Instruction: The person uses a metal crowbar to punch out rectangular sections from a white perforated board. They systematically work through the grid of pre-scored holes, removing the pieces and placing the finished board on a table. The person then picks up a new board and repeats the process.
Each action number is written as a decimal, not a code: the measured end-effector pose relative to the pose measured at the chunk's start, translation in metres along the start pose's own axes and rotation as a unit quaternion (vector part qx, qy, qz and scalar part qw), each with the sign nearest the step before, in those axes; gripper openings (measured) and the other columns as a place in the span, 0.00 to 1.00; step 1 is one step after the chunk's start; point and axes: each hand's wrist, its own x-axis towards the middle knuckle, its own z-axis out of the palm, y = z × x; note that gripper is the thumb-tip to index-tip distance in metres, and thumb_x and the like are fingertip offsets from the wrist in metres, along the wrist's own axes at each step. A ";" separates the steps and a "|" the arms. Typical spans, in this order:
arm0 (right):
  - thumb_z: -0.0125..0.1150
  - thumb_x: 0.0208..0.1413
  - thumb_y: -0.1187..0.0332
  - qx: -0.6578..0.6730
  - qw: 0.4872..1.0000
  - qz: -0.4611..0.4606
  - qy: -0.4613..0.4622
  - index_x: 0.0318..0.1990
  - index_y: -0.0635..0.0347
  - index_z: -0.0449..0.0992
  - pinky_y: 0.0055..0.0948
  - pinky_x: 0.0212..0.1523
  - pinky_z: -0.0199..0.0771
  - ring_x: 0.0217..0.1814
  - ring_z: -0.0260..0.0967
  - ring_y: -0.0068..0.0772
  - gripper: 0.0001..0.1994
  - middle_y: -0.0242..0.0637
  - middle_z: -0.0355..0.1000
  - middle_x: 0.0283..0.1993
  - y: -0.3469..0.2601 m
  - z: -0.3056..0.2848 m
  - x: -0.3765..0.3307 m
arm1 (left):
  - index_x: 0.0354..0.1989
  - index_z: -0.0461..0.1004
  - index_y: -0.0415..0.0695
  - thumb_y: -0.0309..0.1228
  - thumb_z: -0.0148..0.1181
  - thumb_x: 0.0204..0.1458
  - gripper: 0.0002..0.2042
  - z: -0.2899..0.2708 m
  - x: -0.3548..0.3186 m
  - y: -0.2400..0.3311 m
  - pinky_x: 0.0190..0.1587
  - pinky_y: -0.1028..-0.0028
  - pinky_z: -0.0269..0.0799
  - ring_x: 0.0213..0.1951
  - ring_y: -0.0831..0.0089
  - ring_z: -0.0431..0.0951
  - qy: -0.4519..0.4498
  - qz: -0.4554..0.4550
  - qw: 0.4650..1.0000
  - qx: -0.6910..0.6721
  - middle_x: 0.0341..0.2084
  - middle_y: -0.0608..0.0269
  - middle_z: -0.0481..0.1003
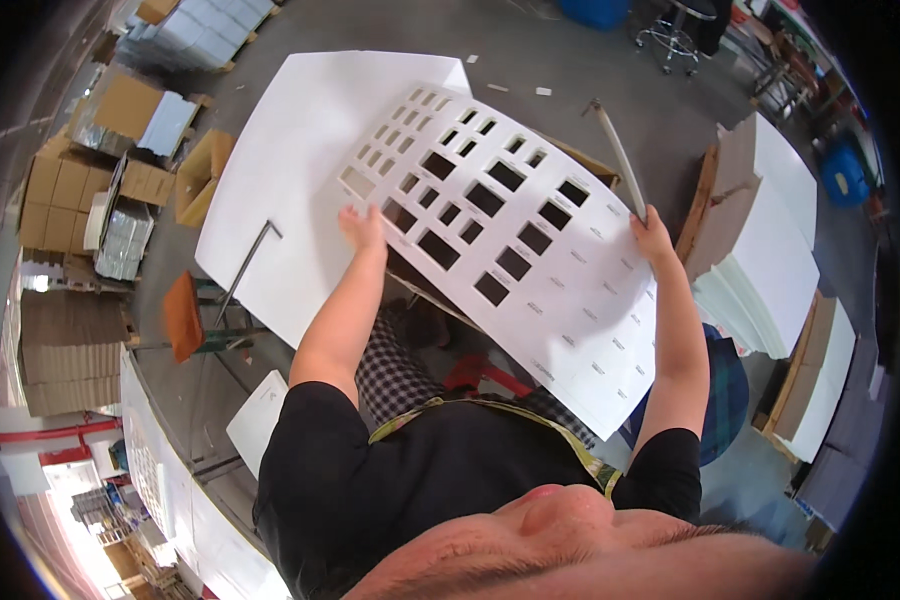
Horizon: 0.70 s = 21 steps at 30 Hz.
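Observation:
A large white sheet (pixel 590 275) with several rows of rectangular cut-outs lies slantwise before me. Its far left part overlaps a broad plain white board (pixel 290 140). At the sheet's left edge is my left hand (pixel 363 230), fingers apart, close to a pale cut-out; whether it touches the edge is hard to make out. My right hand (pixel 652 236), beyond the sheet's right side, is closed round the near end of a long, pale, slightly curved stick (pixel 620 155). A small brownish piece tops the stick's far end. Small printed marks dot the sheet's right part.
A thin dark bent metal bar (pixel 245 268) crosses the white board's left part. An orange-seated stool (pixel 182 316) stands left. Stacks of white sheets (pixel 770 225) rise on the right. Cartons (pixel 65 195) are piled far left, and a wheeled stool (pixel 670 38) stands at the back.

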 end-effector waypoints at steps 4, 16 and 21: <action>0.54 0.59 0.58 0.012 1.000 0.007 -0.025 0.46 0.63 0.65 0.35 0.31 0.66 0.27 0.64 0.35 0.17 0.43 0.66 0.25 0.008 0.001 0.007 | 0.56 0.67 0.45 0.54 0.51 0.56 0.28 -0.016 0.040 -0.050 0.55 0.60 0.66 0.52 0.59 0.71 -0.340 -0.417 0.811 -0.231 0.52 0.57 0.71; 0.55 0.58 0.58 -0.065 0.997 -0.032 0.036 0.43 0.62 0.63 0.42 0.39 0.67 0.36 0.68 0.54 0.16 0.54 0.69 0.32 -0.031 -0.017 -0.006 | 0.51 0.66 0.45 0.42 0.48 0.61 0.16 0.015 0.050 -0.032 0.33 0.62 0.74 0.32 0.63 0.74 -0.225 -0.400 0.788 -0.411 0.35 0.56 0.72; 0.55 0.58 0.59 -0.076 0.994 -0.071 0.018 0.41 0.61 0.62 0.45 0.38 0.66 0.37 0.67 0.61 0.15 0.56 0.69 0.33 -0.089 -0.040 -0.006 | 0.46 0.69 0.43 0.39 0.48 0.62 0.13 -0.045 0.032 -0.001 0.26 0.66 0.72 0.27 0.68 0.72 -0.156 -0.374 0.815 -0.414 0.33 0.59 0.72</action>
